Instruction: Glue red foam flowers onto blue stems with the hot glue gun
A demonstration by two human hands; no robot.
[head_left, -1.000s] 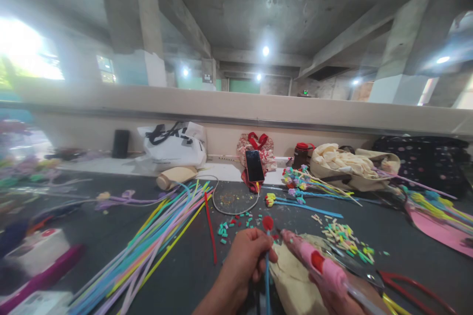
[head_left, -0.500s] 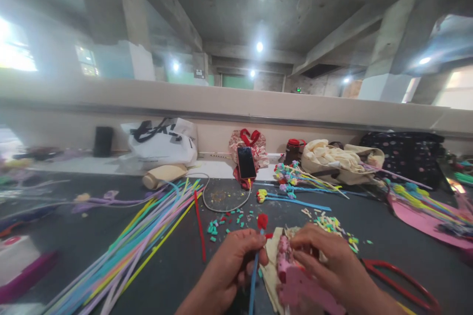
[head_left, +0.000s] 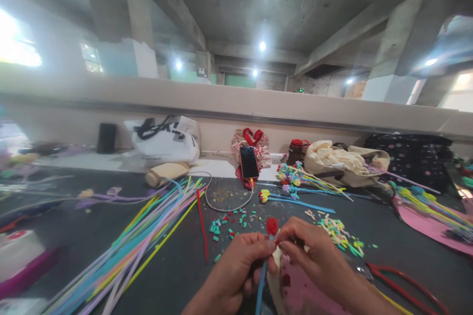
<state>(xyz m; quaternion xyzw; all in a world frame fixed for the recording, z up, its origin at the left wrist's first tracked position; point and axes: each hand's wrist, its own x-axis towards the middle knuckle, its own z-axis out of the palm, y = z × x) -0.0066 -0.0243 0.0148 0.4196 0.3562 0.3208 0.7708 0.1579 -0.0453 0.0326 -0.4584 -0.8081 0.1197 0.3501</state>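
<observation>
My left hand point(head_left: 238, 268) grips a blue pipe cleaner stem point(head_left: 260, 288) topped with a small red flower point(head_left: 272, 225). My right hand point(head_left: 318, 256) pinches a tiny red piece right beside the flower, its fingertips touching the stem just below it. A pink glue gun point(head_left: 299, 293) lies under my right hand on a beige cloth point(head_left: 272, 275), mostly hidden by the hand.
A fan of long coloured pipe cleaners point(head_left: 148, 236) spreads at the left. Cut bits point(head_left: 229, 221) litter the dark table point(head_left: 177, 270). Red scissors point(head_left: 402, 285) lie at the right. A phone point(head_left: 249, 161), bags and finished flowers point(head_left: 295, 179) line the back wall.
My right hand laid the pink glue gun down, then moved up to the red flower on the stem. My left hand kept holding the stem.
</observation>
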